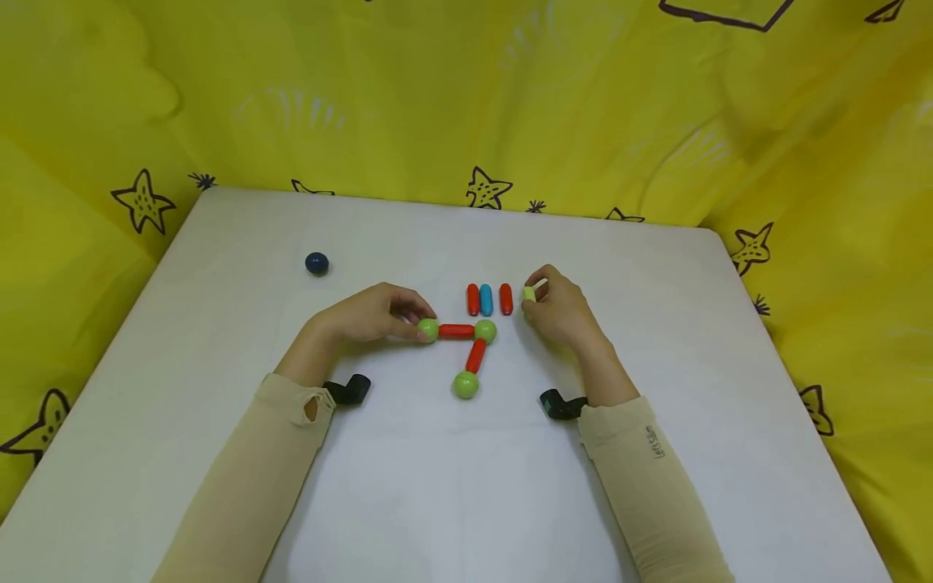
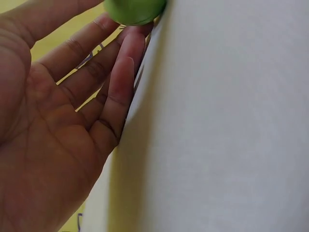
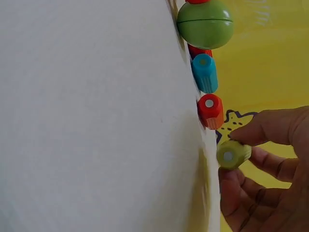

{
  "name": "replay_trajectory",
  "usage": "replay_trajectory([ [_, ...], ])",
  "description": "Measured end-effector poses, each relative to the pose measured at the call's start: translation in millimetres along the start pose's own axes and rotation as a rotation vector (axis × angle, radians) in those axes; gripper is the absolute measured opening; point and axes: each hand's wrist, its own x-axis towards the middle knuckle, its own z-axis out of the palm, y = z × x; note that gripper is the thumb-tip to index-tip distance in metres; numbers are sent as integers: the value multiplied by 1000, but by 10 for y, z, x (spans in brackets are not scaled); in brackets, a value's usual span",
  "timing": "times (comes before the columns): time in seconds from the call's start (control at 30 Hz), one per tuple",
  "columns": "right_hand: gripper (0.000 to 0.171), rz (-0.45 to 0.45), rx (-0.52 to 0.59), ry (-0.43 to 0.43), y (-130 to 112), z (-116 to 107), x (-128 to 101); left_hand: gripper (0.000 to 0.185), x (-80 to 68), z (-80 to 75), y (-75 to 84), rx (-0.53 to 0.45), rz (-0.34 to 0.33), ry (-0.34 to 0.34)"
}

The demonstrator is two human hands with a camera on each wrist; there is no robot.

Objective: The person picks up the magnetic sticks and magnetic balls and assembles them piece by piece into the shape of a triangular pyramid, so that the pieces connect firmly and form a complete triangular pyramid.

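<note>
My left hand [image 1: 375, 314] pinches a green ball [image 1: 428, 329] between thumb and fingers. A red rod [image 1: 457, 331] joins that ball to a second green ball [image 1: 485, 331]. From there another red rod [image 1: 476, 356] runs down to a third green ball [image 1: 466, 385]. To the right, my right hand [image 1: 564, 312] holds a yellow-green rod [image 3: 234, 154] between thumb and fingers, a pale round spot on its end. Just left of that hand lie a blue rod [image 1: 486, 300] and two red rods, one on its left [image 1: 473, 300] and one on its right [image 1: 506, 299].
A dark blue ball [image 1: 317, 263] sits alone on the white table [image 1: 408, 486], toward the back left. Behind and beside the table hangs a yellow patterned cloth [image 1: 437, 105]. A black wrist camera [image 1: 350, 389] is on the left wrist, another [image 1: 561, 404] on the right.
</note>
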Motion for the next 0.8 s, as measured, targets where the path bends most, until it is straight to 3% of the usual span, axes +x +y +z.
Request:
replay_trajectory([
  [0.17, 33, -35, 67, 12, -130, -85, -69, 28, 33, -37, -9, -42, 9, 7],
  [0.33, 29, -105, 118, -55, -310, -86, -189, 28, 55, -45, 7, -54, 9, 11],
  [0.8, 26, -250, 151, -185, -611, 247, -373, 29, 12, -42, -58, -78, -1, 22],
])
